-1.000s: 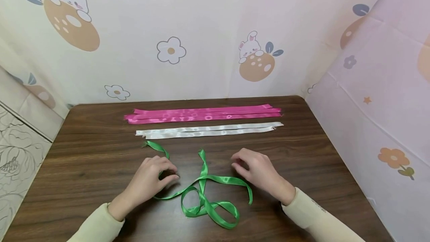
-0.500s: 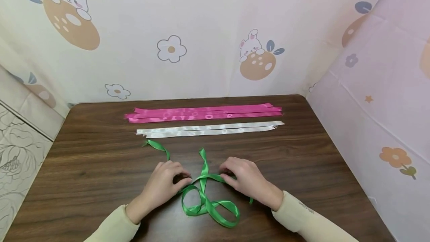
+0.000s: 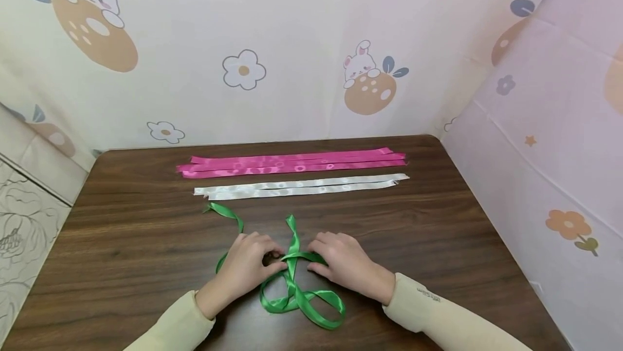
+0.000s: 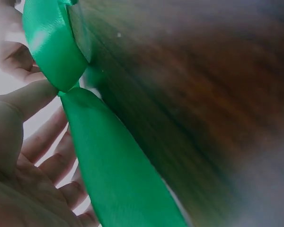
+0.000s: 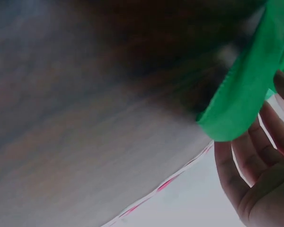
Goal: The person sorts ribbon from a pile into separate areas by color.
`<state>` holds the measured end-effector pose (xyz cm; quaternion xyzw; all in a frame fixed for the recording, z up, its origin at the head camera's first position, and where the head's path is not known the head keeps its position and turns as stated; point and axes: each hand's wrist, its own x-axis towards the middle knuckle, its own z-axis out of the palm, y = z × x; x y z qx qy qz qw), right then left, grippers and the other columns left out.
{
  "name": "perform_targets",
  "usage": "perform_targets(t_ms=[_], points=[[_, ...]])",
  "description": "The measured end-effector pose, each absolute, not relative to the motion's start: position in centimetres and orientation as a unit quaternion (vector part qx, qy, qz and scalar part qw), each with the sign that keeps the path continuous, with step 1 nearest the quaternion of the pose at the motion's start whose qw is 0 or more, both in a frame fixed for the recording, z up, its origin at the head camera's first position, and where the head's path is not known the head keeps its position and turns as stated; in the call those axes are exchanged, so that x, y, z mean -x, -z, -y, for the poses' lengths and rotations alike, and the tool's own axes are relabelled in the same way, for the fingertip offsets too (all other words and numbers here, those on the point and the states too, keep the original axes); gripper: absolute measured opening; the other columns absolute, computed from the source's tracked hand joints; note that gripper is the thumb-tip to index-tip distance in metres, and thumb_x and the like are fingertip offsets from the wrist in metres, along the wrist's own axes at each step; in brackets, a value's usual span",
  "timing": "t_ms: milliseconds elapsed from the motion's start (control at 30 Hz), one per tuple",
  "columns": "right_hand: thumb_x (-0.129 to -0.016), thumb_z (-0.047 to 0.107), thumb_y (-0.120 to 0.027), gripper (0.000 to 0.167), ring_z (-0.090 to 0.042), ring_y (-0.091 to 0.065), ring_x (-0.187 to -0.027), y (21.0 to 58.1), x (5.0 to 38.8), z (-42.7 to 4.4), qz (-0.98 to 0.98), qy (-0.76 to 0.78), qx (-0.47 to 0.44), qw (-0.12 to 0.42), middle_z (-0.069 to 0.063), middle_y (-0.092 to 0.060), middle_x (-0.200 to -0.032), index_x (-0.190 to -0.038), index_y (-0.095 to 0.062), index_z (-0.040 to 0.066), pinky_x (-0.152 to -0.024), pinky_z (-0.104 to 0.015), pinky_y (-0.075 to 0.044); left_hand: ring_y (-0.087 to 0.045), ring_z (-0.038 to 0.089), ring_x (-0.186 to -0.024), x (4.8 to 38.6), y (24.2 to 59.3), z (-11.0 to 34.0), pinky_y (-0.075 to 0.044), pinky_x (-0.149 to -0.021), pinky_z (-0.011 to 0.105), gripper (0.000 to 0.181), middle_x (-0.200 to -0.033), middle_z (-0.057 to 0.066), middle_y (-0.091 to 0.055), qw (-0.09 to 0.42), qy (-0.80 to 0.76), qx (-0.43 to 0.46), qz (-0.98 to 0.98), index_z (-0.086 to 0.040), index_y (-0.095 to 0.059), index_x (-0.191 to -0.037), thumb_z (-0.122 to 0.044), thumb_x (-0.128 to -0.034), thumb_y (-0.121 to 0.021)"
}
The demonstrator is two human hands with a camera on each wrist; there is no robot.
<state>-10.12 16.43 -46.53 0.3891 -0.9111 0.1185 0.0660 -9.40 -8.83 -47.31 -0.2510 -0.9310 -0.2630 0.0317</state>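
A narrow green satin ribbon (image 3: 311, 316) lies in loose, crossing loops at the table's front middle. My left hand (image 3: 248, 264) holds it beside the crossing; in the left wrist view the left thumb (image 4: 35, 97) presses at a narrow, creased point, with fingers behind the ribbon (image 4: 109, 161). On the other side, my right hand (image 3: 343, 264) is around the ribbon's right-hand length, a gap showing between thumb and forefinger. In the right wrist view the ribbon (image 5: 244, 99) curves in front of the right hand's fingers (image 5: 232, 175). Part of that length is hidden under the right hand.
Several pink ribbon strips (image 3: 292, 163) lie side by side at the back of the dark wooden table (image 3: 438, 221). White ribbon strips (image 3: 302, 187) lie just in front of them. A patterned curtain (image 3: 292, 26) stands behind the table.
Both hands have moved inward to the green ribbon's crossing, the left to the right and the right to the left and nearer. The pink and white strips have stayed put.
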Motion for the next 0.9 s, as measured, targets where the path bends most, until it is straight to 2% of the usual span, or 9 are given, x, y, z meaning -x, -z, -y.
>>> perform_targets(t_ms=[200, 333, 500, 667, 900], points=[[-0.087, 0.032, -0.083, 0.018, -0.009, -0.066, -0.082, 46.7, 10.3, -16.2, 0.918, -0.077, -0.383, 0.071, 0.007, -0.069, -0.092, -0.098, -0.077, 0.019, -0.067, -0.025, -0.053, -0.051, 0.002, -0.072, 9.4, 47.2, 8.6, -0.042, -0.078, 0.032, 0.015, -0.073, -0.015, -0.065, 0.032, 0.239, 0.261, 0.935, -0.025, -0.079, -0.086, -0.031, -0.078, -0.09], [-0.089, 0.026, -0.081, 0.009, -0.01, -0.065, -0.08, 46.8, 10.4, -16.3, 0.922, -0.064, -0.377, 0.068, 0.007, -0.069, -0.091, -0.093, -0.077, 0.019, -0.065, -0.024, -0.05, -0.058, 0.005, -0.077, 9.4, 47.1, 8.7, -0.044, -0.079, 0.034, 0.012, -0.077, -0.014, -0.071, 0.043, 0.23, 0.264, 0.936, -0.024, -0.079, -0.085, -0.023, -0.0784, -0.089], [-0.089, 0.019, -0.078, 0.001, -0.009, -0.065, -0.077, 46.8, 10.6, -16.7, 0.92, -0.086, -0.373, 0.08, 0.008, -0.069, -0.087, -0.089, -0.077, 0.018, -0.064, -0.025, -0.051, -0.064, 0.007, -0.081, 9.3, 47.1, 8.9, -0.046, -0.08, 0.034, 0.008, -0.083, -0.013, -0.075, 0.048, 0.232, 0.263, 0.935, -0.024, -0.08, -0.085, -0.021, -0.0812, -0.087], [-0.086, 0.013, -0.078, 0.007, -0.008, -0.065, -0.073, 46.1, 10.7, -17.2, 0.918, -0.125, -0.362, 0.099, 0.008, -0.07, -0.084, -0.088, -0.074, 0.018, -0.064, -0.025, -0.051, -0.065, 0.007, -0.081, 9.3, 46.7, 9.0, -0.046, -0.08, 0.034, 0.004, -0.083, -0.013, -0.076, 0.054, 0.239, 0.262, 0.933, -0.023, -0.08, -0.085, -0.021, -0.0846, -0.084], [-0.087, 0.013, -0.078, 0.008, -0.007, -0.067, -0.077, 43.7, 11.0, -18.1, 0.929, -0.153, -0.327, 0.082, 0.008, -0.073, -0.087, -0.092, -0.075, 0.018, -0.069, -0.028, -0.055, -0.062, 0.002, -0.078, 9.2, 45.0, 9.2, -0.046, -0.083, 0.033, 0.006, -0.081, -0.016, -0.076, 0.049, 0.267, 0.251, 0.929, -0.021, -0.081, -0.089, -0.027, -0.0885, -0.082]])
